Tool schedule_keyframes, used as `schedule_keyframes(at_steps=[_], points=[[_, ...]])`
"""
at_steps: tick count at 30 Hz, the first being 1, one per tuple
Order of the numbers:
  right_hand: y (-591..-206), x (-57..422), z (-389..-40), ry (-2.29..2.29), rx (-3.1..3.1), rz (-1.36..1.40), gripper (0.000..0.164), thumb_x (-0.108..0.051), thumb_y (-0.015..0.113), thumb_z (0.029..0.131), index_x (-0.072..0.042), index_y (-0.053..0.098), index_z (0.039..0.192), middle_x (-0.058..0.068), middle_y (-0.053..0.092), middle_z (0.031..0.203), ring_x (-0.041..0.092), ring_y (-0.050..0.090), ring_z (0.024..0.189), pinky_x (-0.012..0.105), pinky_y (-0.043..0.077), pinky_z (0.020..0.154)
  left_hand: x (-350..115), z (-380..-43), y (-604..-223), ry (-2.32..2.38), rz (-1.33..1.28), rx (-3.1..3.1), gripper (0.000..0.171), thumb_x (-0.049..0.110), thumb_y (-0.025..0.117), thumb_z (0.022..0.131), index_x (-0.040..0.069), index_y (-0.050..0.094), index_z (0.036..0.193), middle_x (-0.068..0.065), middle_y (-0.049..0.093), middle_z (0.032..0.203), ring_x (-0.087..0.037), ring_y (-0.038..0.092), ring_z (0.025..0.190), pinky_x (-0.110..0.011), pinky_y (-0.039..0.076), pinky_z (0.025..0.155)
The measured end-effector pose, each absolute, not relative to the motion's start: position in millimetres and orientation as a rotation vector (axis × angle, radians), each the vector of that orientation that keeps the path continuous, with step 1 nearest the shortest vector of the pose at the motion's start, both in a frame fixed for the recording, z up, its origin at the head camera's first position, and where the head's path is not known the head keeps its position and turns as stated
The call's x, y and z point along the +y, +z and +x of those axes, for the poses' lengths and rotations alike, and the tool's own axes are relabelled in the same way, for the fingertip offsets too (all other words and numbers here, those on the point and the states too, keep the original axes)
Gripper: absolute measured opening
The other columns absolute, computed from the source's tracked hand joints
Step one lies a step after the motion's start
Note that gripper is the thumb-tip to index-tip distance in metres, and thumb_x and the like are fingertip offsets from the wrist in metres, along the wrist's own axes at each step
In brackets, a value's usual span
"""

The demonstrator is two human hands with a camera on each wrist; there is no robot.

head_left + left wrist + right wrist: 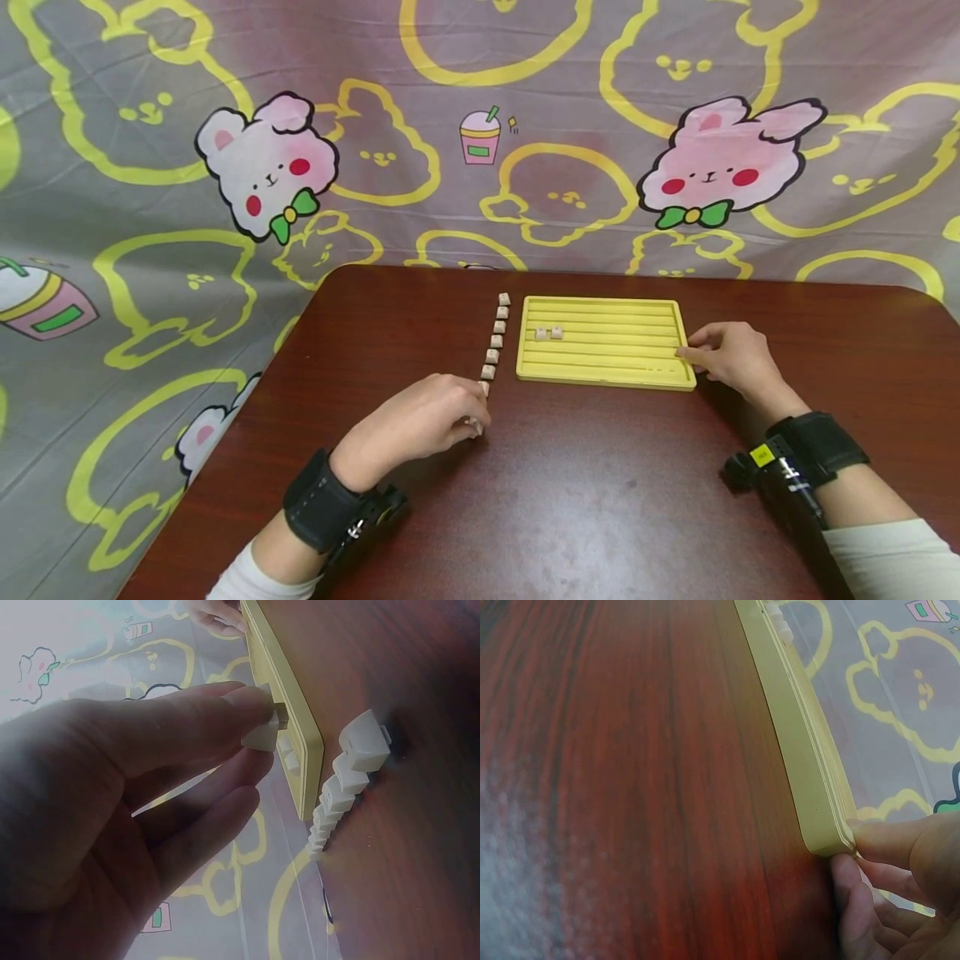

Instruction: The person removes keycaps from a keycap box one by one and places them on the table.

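Observation:
My left hand (427, 417) pinches a small white keycap (260, 736) between thumb and fingertips, just off the near end of a row of keycaps (492, 357). In the left wrist view the held keycap appears raised beside the row, its underside turned toward the yellow tray (311, 761). At the tray's right end, my right hand (738, 358) grips the edge near the front corner, thumb (889, 841) against the rim. Two keycaps (549, 333) sit side by side in a groove at the tray's left.
The ridged tray lies flat on a dark brown wooden table (600, 492), right of the keycap row, which runs away from me. A cartoon-printed cloth (540, 200) hangs behind and to the left. Each wrist wears a black strap (322, 500) with a camera.

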State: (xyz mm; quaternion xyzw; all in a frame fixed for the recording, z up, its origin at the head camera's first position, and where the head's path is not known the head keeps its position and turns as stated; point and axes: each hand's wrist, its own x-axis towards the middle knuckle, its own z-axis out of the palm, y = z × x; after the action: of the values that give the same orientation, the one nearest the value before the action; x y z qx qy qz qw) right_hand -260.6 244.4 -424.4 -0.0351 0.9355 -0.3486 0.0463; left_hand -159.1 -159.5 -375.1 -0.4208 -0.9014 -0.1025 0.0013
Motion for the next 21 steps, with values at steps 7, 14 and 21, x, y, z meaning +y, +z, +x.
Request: schedule_keyframes(at_steps=[7, 14, 21], points=[[-425.0, 244.6, -261.0, -1.068, 2.862, -0.116, 0.039, -0.026, 0.073, 0.089, 0.006, 0.067, 0.110, 0.020, 0.073, 0.093, 0.013, 0.068, 0.069, 0.028, 0.059, 0.061, -161.2, -155.5, -377.6, -0.329, -1.314, -2.841, 0.012, 0.004, 0.079, 0.081, 0.016, 0.078, 0.084, 0.007, 0.068, 0.080, -0.008, 0.064, 0.075, -0.021, 0.054, 0.069], [-425.6, 244.6, -261.2, -1.066, 2.872, -0.113, 0.037, -0.025, 0.071, 0.090, 0.006, 0.067, 0.109, 0.020, 0.073, 0.093, 0.014, 0.067, 0.069, 0.030, 0.060, 0.062, -163.6, -152.1, -380.9, -0.314, -1.312, -2.845, 0.012, 0.006, 0.078, 0.081, 0.018, 0.077, 0.080, 0.009, 0.064, 0.076, -0.008, 0.061, 0.072, -0.019, 0.050, 0.066], [-425.8, 244.0, -260.8, -1.060, 2.888, -0.115, 0.036, -0.026, 0.071, 0.090, 0.005, 0.068, 0.108, 0.020, 0.073, 0.092, 0.014, 0.067, 0.067, 0.029, 0.059, 0.061, -169.1, -149.9, -386.6, -0.323, -1.335, -2.842, 0.011, 0.007, 0.079, 0.080, 0.018, 0.076, 0.077, 0.010, 0.065, 0.075, -0.006, 0.061, 0.071, -0.020, 0.051, 0.066]])
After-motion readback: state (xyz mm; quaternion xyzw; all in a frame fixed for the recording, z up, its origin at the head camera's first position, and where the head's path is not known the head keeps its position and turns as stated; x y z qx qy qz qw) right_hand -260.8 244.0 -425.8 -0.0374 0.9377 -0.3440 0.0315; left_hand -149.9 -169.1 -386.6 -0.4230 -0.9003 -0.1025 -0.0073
